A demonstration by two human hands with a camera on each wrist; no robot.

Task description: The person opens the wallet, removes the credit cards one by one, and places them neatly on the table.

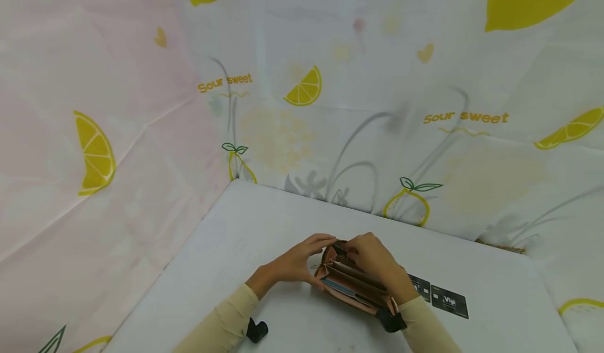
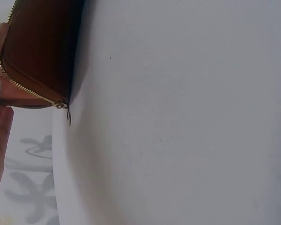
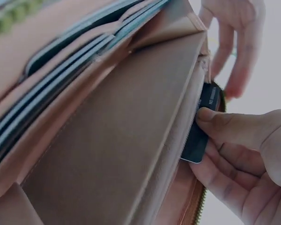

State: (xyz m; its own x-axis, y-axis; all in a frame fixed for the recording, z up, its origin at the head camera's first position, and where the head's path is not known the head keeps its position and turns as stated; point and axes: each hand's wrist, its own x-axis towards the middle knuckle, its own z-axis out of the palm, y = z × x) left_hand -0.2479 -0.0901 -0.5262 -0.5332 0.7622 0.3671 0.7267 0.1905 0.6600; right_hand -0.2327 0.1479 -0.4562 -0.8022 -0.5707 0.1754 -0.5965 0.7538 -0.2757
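A brown zip-around wallet [image 1: 356, 286] stands spread open on the white table, its pinkish inner folds facing up. My left hand [image 1: 299, 258] holds it by its left end, thumb on the near side and fingers on the far side. In the left wrist view, the brass zipper [image 2: 30, 90] runs down to a pull at the corner. My right hand [image 1: 373, 258] reaches into the far side of the wallet. There its thumb and fingers pinch a black card [image 3: 196, 144], partly tucked against the far inner wall. Other cards [image 3: 71, 49] sit in slots along the opposite wall.
Two black cards lie right of the wallet: one with "Vip" on it [image 1: 450, 301], and another card [image 1: 420, 285] partly behind my right wrist. Dark wrist-worn devices show at the left wrist [image 1: 257, 330] and right wrist [image 1: 390, 320]. A lemon-print curtain [image 1: 377, 153] borders the table.
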